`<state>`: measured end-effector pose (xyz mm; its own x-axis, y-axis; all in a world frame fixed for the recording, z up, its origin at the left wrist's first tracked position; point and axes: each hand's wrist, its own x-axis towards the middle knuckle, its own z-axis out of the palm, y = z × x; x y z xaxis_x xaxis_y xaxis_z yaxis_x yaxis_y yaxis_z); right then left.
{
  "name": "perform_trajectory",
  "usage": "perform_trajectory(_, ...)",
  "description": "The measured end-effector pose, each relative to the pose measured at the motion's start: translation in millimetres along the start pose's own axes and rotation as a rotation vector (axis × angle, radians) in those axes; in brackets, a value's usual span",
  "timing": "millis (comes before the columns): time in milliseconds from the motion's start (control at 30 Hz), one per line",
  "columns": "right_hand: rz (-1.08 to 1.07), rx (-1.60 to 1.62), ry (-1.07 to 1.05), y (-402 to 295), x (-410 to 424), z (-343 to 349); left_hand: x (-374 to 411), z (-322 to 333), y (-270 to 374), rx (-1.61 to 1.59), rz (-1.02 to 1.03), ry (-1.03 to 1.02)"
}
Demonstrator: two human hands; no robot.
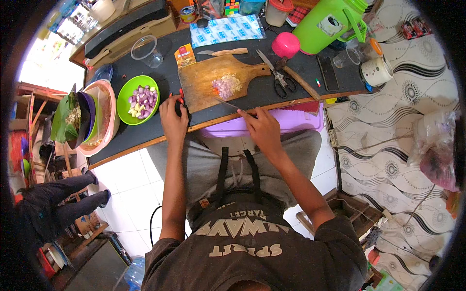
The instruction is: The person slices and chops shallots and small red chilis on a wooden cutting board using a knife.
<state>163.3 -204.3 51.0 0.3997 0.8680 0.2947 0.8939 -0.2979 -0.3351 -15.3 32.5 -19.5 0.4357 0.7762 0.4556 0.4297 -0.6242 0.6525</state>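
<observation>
My right hand [264, 129] grips a knife [228, 104], its blade pointing left over the near edge of a wooden cutting board [196, 80]. On the board lies a small heap of finely chopped shallot and garlic [226, 86], with a few orange-red bits at its left. My left hand [174, 118] rests at the table edge, left of the board. Its fingertips are beside a small red-and-black thing [181, 96]; whether they hold it is unclear. Left of that hand stands a green bowl [122, 98] of peeled shallots and garlic cloves [142, 102].
Behind the board lie a paring knife [229, 52] and a yeast packet [185, 56]. To its right are scissors [275, 74] and a wooden-handled hammer [300, 82]. A clear cup [147, 52], stacked basins [109, 120] and a green jug [324, 27] stand around. A person [62, 198] is at left.
</observation>
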Motion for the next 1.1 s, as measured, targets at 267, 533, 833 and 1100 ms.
perform_trajectory(267, 0.086, 0.195, 0.013, -2, 13, -3, 0, -9, 11, -0.047, -0.080, -0.057)
perform_trajectory(533, 0.214, 0.572, 0.077, -15, 8, 11, 1, -14, 16, -0.051, -0.027, 0.024)
perform_trajectory(833, 0.247, 0.652, 0.090, -16, -8, 14, -2, -16, 14, 0.046, -0.088, 0.004)
perform_trajectory(1100, 0.292, 0.689, 0.153, -13, -23, 24, -8, -23, 13, -0.244, -0.172, 0.073)
